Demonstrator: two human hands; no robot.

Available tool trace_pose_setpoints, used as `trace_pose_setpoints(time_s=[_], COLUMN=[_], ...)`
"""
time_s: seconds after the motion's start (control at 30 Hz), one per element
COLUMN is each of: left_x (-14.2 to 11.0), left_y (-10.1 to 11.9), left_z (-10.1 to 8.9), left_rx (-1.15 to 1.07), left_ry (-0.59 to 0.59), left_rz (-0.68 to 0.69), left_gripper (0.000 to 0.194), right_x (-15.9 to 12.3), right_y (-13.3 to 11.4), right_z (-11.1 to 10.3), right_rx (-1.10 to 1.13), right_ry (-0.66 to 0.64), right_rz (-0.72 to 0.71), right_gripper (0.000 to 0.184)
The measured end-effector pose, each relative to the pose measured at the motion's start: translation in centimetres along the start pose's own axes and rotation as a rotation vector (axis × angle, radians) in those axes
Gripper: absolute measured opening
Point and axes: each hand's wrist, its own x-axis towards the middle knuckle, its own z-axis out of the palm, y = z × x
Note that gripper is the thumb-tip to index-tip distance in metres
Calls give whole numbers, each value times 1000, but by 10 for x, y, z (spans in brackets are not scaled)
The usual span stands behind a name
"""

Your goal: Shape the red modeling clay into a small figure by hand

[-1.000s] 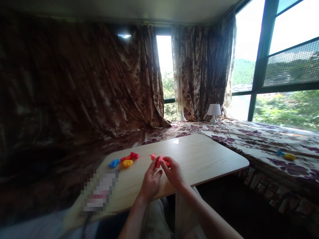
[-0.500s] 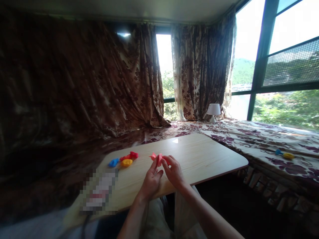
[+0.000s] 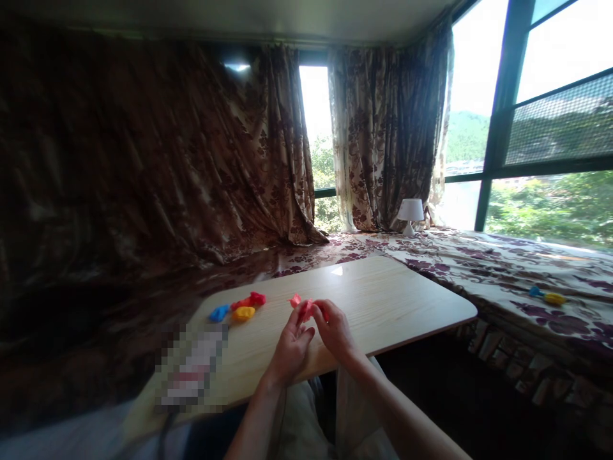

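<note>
fingers of the left hand (image 3: 291, 345) and the right hand (image 3: 336, 329) grasp the pink piece (image 3: 307, 311); it seems light, soft, best pinched gently at the middle.

Shows as a small, crumpled coral-red piece (image 3: 307, 310), pinched between the left hand (image 3: 291, 350) and right hand (image 3: 336, 331) over the worktop (image 3: 412, 295), partly hidden, one ragged end pointing towards ten o'clock.

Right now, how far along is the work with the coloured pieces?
Perhaps done: the blue piece, yellow piece and red bundle lying loose on the table.
In hand: a pinkish-red piece, between left hand and right hand.
Left: that piece, not yet put down.
Unclear: whether the yellow lump on the floral cover counts.
</note>
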Motion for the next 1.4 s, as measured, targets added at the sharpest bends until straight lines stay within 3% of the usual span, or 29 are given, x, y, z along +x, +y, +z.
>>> trace_pose_setpoints(time_s=[0.17,0.37,0.47,0.63,0.8,1.03,1.2,1.4], left_x=[-1,1,0,0,2,1,1,2], left_y=[2,5,6,5,0,0,2,0], left_z=[1,2,2,1,0,-2,-1,-2], left_rx=[6,-27,-27,-35,-15,25,7,14], left_ry=[-14,38,73,73,29,-17,-22,18], left_rz=[4,52,51,51,21,31,28,24], left_gripper=[54,41,39,43,54,55,56,56], right_x=[-1,0,0,-1,-1,-1,-1,1], right_y=[3,0,-3,-3,1,2,4,1], right_z=[1,-1,-1,1,1,0,1,-1], right_rx=[18,-24,-42,-70,-48,3,-26,-16], right_ry=[8,-18,-15,-107,-29,-32,-22,-29], right_rz=[11,-53,-16,17,2,76,12,-11], right_gripper=[12,18,22,19,16,16,14,28])
